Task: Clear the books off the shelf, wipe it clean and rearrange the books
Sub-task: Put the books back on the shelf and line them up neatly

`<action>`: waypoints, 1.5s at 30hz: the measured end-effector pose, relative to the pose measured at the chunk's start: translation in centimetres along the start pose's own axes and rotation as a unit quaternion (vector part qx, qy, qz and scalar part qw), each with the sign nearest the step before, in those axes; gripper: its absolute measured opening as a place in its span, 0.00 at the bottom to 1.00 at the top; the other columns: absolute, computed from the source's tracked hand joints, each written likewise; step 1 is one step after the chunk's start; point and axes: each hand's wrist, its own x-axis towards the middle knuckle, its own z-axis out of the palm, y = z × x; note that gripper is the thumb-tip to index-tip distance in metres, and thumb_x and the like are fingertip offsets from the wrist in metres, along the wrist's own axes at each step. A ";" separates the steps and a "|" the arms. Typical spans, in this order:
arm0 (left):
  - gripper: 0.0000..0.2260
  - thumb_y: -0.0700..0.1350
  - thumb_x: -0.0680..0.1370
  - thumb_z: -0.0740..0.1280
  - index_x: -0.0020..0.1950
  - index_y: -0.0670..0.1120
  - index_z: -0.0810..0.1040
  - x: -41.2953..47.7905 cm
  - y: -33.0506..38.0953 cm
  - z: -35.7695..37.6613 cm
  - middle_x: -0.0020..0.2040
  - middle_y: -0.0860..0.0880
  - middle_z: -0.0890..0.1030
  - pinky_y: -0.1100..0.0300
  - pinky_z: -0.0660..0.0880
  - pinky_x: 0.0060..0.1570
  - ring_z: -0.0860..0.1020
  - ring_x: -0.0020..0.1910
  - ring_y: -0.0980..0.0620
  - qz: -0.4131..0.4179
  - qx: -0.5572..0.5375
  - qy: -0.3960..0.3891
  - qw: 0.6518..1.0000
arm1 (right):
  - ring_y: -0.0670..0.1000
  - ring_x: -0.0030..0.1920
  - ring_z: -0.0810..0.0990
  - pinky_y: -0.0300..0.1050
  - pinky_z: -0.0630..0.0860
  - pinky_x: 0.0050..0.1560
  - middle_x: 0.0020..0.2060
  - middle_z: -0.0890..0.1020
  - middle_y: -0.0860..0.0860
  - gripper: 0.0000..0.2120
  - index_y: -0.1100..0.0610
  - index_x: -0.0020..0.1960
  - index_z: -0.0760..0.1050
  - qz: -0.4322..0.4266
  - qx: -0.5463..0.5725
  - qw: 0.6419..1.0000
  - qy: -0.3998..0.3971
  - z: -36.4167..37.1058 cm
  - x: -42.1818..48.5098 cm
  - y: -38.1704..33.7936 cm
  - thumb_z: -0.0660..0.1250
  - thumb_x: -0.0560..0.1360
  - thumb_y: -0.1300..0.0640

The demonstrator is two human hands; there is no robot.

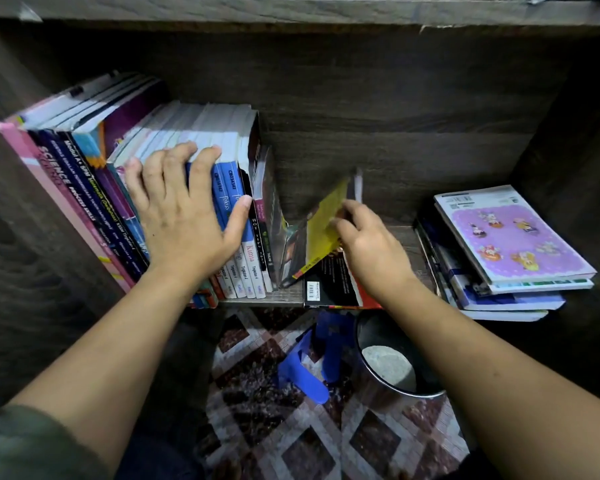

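A row of upright books [94, 174] fills the left half of the dark wooden shelf [378, 126]. My left hand [184, 216] presses flat against their spines and top edges, fingers spread. My right hand [364, 244] grips a yellow-covered book [323, 220] that leans tilted in the gap to the right of the row. Under it a black book [329, 285] lies flat, sticking out over the shelf's front edge. A stack of flat books [499, 251] with a purple cartoon cover on top sits at the right end of the shelf.
Below the shelf, on a patterned tile floor [291, 441], stand a dark round bin [392, 368] and a blue plastic object [309, 362]. The shelf's side walls close in at left and right, with another board [291, 12] overhead.
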 end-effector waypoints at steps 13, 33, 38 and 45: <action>0.25 0.57 0.77 0.62 0.70 0.45 0.67 -0.2 -0.5 -0.3 0.66 0.43 0.69 0.41 0.51 0.72 0.65 0.66 0.42 0.023 -0.002 0.011 1.000 | 0.57 0.61 0.76 0.36 0.69 0.56 0.75 0.62 0.58 0.39 0.48 0.78 0.37 -0.093 0.185 0.972 -0.108 1.5 1.0 -5.6 0.59 0.79 0.64; 0.27 0.59 0.76 0.63 0.69 0.44 0.67 0.0 -0.4 -0.2 0.65 0.41 0.70 0.41 0.54 0.70 0.66 0.65 0.40 0.023 0.012 0.015 1.000 | 0.70 0.70 0.63 0.62 0.65 0.68 0.77 0.47 0.61 0.37 0.38 0.77 0.38 0.133 -0.222 0.909 -0.327 3.6 -4.0 7.3 0.59 0.80 0.57; 0.27 0.58 0.75 0.63 0.68 0.44 0.67 0.0 -0.2 -0.1 0.65 0.41 0.70 0.40 0.53 0.70 0.65 0.65 0.39 0.017 0.013 0.019 1.000 | 0.67 0.65 0.70 0.57 0.70 0.66 0.73 0.58 0.61 0.28 0.37 0.77 0.51 0.121 -0.193 0.915 -0.332 2.4 -3.2 7.6 0.51 0.82 0.58; 0.27 0.58 0.74 0.63 0.68 0.44 0.68 0.0 0.0 0.1 0.65 0.41 0.70 0.41 0.50 0.71 0.65 0.65 0.40 0.002 0.006 0.022 1.000 | 0.62 0.67 0.65 0.53 0.66 0.65 0.71 0.66 0.59 0.20 0.54 0.73 0.68 0.053 -0.121 0.991 -0.002 0.5 -1.1 4.0 0.58 0.80 0.59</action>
